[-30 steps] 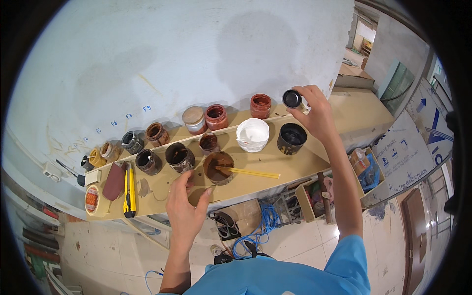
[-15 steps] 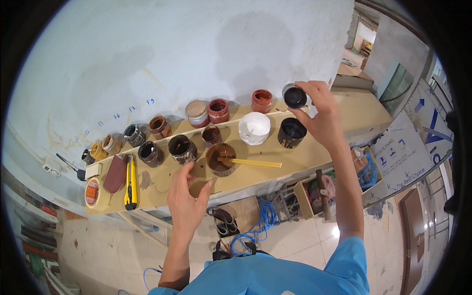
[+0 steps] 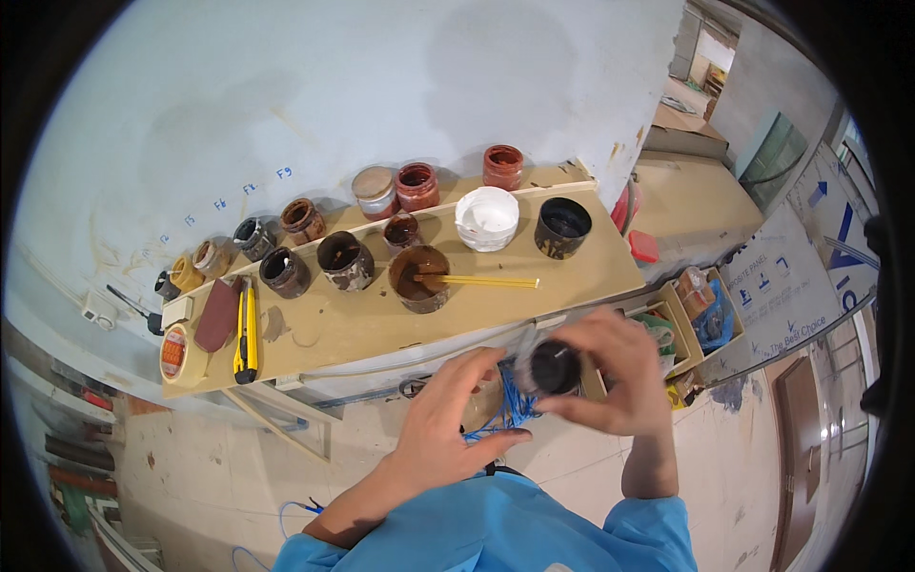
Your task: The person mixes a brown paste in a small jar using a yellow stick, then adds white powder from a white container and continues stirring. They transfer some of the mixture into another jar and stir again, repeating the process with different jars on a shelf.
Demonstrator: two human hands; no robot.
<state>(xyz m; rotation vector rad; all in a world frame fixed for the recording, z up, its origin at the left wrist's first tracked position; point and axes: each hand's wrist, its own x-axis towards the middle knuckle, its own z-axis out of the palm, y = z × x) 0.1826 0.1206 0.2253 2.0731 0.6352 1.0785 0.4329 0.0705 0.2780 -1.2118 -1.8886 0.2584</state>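
A: Both hands are in close to the chest now. The right hand (image 3: 610, 377) wraps a small black-capped jar (image 3: 553, 367), fingers curled round its side, well below the shelf (image 3: 381, 324).

B: And the left hand (image 3: 457, 419)?

A: Fingers spread, tips reaching for the cap but blurred, so I can't tell whether they touch it. It holds nothing.

B: So which step is this?

A: I'd judge it's the opening: jar steadied in one hand, the other coming to the lid. The next move calls for a firm pinch on the cap and a twist, with the jar kept upright so nothing spills.

B: What's changed?

A: Half a second ago the right hand had that jar up at the far end of the shelf, by the black tub (image 3: 562, 227). It has come down and in. The left hand hovered near the brown pot (image 3: 419, 276) with its yellow stick (image 3: 477, 280); it has dropped off the shelf to meet the jar.
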